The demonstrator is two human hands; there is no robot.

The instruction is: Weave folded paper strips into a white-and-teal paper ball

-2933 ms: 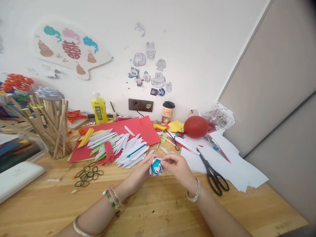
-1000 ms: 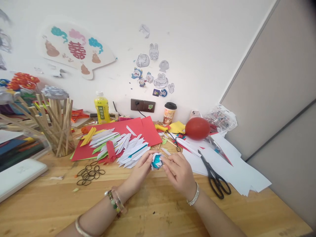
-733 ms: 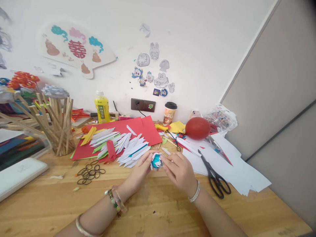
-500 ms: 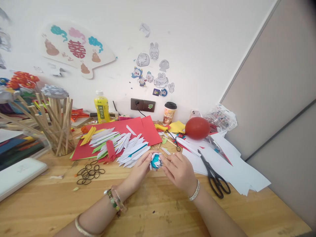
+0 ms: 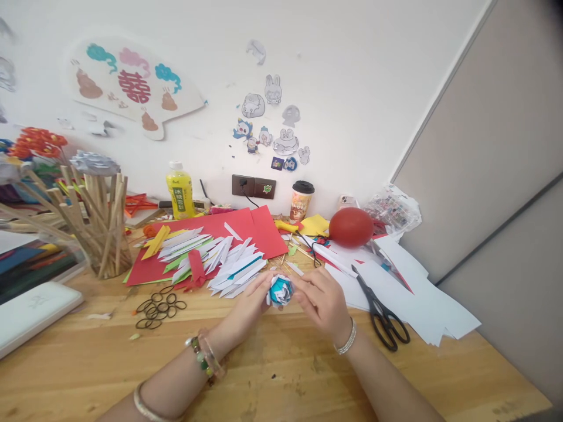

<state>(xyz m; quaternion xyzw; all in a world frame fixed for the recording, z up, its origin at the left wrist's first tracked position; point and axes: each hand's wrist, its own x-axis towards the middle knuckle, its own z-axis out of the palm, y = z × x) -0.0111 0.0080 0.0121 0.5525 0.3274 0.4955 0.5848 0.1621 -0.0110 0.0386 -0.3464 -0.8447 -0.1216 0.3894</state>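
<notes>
Both my hands hold a small folded paper flower (image 5: pixel 280 291), white with teal inside, just above the wooden table (image 5: pixel 272 375). My left hand (image 5: pixel 247 306) pinches it from the left side. From the right, the fingers of my right hand (image 5: pixel 322 300) press against its edge. Right behind the flower lies a fan of folded white, teal and green paper strips (image 5: pixel 215 262) on red paper sheets (image 5: pixel 246 228).
Black scissors (image 5: pixel 380 315) lie on white sheets (image 5: pixel 409 299) to the right. Black rubber bands (image 5: pixel 156 306) lie to the left, near a cup of wooden sticks (image 5: pixel 103 225). A red balloon (image 5: pixel 350 227), a coffee cup (image 5: pixel 301 200) and a yellow bottle (image 5: pixel 180 191) stand by the wall.
The flower has been turned in my fingers, and its teal centre now faces up. My hands stay in the same spot over the table.
</notes>
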